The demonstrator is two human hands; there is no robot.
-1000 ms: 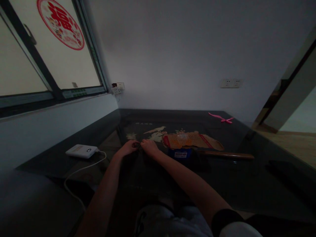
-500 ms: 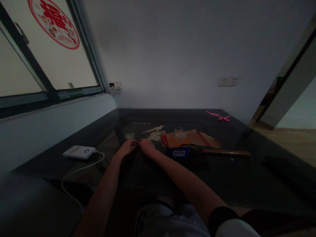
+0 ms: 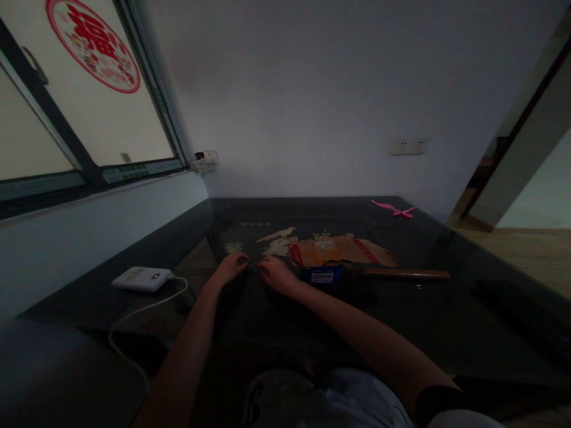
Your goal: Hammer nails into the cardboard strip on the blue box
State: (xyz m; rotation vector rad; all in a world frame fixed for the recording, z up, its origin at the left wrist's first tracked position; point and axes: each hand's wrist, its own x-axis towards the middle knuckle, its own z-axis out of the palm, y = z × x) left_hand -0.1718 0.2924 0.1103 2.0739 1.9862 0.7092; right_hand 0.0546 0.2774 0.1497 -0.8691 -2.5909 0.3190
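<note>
My left hand is over the dark table, its fingers closed in a pinch. Just to its right, my right hand has its fingertips pressed together too. Between the two sets of fingertips shows something small and thin, too dark and small to name. To the right of my right hand stands a small blue box with a white and red label. Behind that box lies a torn piece of brown cardboard with red bands. A brown stick extends rightward from beside the box.
A white power bank with a white cable is on the table's left. A pink ribbon lies at the far right. The dark table meets the wall behind; a window is at left.
My right hand has moved slightly to the right and down, so a gap has opened between my two hands. The left hand stays almost in place. The view has shifted slightly.
</note>
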